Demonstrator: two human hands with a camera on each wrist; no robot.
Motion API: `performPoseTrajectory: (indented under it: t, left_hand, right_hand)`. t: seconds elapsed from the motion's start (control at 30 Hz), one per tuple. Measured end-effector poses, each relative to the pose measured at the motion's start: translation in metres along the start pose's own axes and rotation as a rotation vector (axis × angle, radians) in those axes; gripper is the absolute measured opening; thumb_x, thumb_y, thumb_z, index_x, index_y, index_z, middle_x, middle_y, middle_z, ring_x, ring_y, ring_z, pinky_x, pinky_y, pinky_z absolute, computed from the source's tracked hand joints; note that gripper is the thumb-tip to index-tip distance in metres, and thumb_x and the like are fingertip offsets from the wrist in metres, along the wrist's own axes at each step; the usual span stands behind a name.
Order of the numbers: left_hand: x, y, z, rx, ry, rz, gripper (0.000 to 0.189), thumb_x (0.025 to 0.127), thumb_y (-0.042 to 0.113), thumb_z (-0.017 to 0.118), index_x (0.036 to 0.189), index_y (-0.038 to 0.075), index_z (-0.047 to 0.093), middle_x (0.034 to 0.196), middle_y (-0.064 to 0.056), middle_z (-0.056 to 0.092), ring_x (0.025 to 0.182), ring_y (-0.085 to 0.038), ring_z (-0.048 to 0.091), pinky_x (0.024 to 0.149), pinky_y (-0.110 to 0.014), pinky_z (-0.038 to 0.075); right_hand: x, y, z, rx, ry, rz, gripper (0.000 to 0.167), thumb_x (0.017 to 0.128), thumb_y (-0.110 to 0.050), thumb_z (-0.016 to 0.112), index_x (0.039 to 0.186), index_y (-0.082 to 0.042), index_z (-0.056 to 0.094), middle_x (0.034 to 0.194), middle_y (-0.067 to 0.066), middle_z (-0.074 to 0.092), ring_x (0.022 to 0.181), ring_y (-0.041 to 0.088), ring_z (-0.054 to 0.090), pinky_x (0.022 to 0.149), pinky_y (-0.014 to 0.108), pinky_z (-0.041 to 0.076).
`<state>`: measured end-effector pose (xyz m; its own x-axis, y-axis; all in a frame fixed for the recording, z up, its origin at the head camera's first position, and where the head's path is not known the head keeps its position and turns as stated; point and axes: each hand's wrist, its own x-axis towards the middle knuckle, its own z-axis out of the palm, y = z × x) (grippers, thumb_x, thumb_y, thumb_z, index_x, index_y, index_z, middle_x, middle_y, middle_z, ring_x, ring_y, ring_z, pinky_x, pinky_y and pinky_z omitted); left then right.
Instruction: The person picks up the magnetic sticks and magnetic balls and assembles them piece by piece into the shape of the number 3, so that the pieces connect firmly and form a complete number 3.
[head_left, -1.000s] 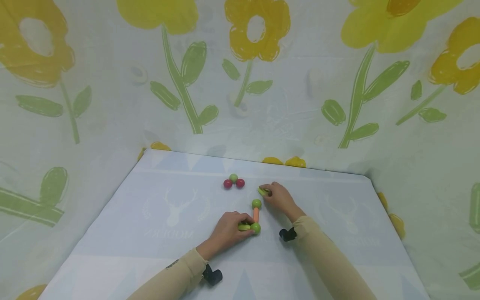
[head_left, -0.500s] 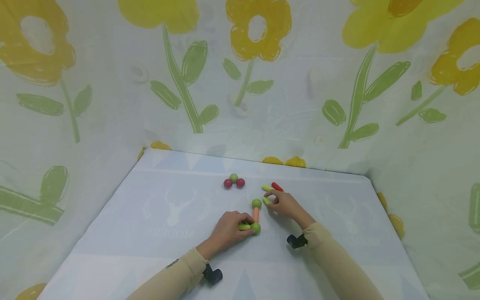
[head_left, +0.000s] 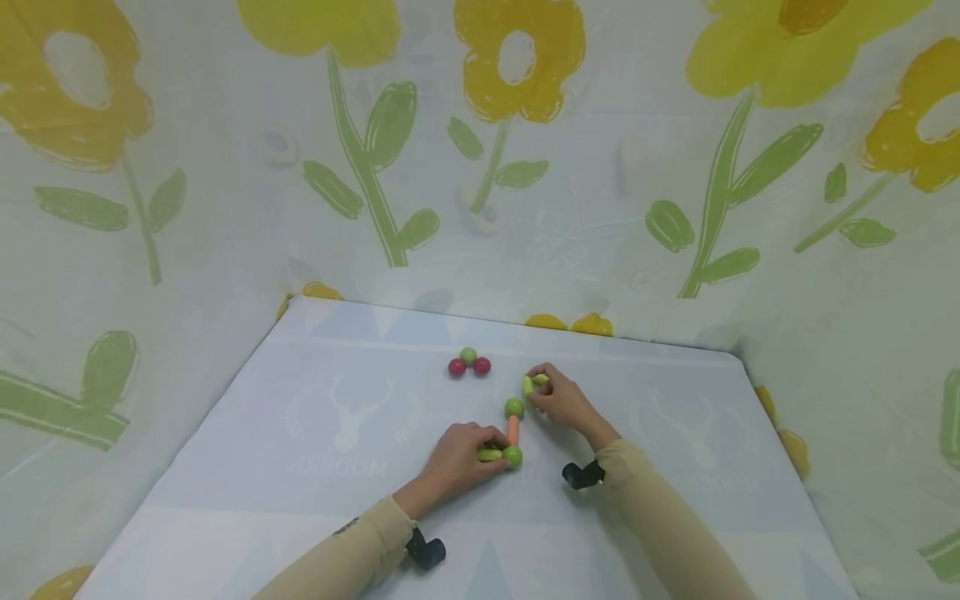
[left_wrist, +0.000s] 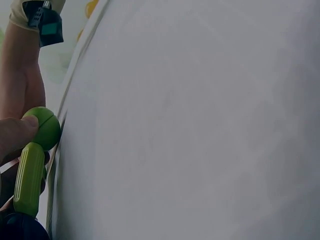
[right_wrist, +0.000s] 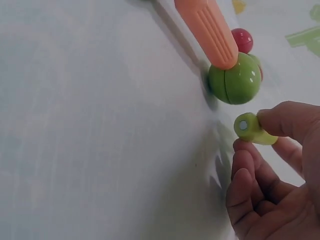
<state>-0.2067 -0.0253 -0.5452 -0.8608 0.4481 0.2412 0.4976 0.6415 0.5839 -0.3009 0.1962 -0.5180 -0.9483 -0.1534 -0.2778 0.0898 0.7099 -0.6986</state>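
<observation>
Nearest, the left grip (head_left: 461, 456) is clamped on a yellow-green stick (head_left: 489, 455) and the near green ball (head_left: 513, 457), beside faint print (head_left: 337, 467) to its left on the counter (head_left: 247, 471), seemingly "MODERN"; an orange stick (head_left: 513, 431) runs from there to the far green ball (head_left: 513, 407). Just beyond it, rightward, the right grip (head_left: 564, 400) pinches a second yellow-green stick (head_left: 528, 387), so the step looks like joining sticks to balls, and the next move seems to call for squaring that stick's pale end to the far green ball. Farther, leftward, sit two red balls (head_left: 457, 367) and a third green ball (head_left: 468, 356), without readable lettering.
</observation>
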Motion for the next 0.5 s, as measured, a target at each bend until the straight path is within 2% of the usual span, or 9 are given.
performPoseTrajectory:
  t: [0.27, 0.5]
  left_hand:
    - [0.000, 0.003, -0.001, -0.010, -0.020, -0.025, 0.020, 0.083, 0.040, 0.077, 0.101, 0.030, 0.073, 0.087, 0.018, 0.069, 0.076, 0.002, 0.054, 0.079, -0.025, 0.045]
    - [0.001, 0.001, -0.001, -0.003, -0.026, -0.029, 0.021, 0.083, 0.041, 0.076, 0.101, 0.031, 0.073, 0.088, 0.019, 0.069, 0.075, 0.002, 0.053, 0.077, -0.023, 0.044]
  right_hand:
    - [0.013, -0.007, 0.008, 0.050, 0.013, 0.022, 0.041, 0.092, -0.032, 0.066, 0.129, -0.022, 0.049, 0.099, 0.006, 0.065, 0.080, 0.018, 0.060, 0.064, 0.028, 0.049]
    - [0.015, -0.010, 0.012, 0.065, -0.003, 0.033, 0.043, 0.091, -0.035, 0.067, 0.128, -0.020, 0.050, 0.104, 0.008, 0.067, 0.082, 0.017, 0.062, 0.067, 0.027, 0.049]
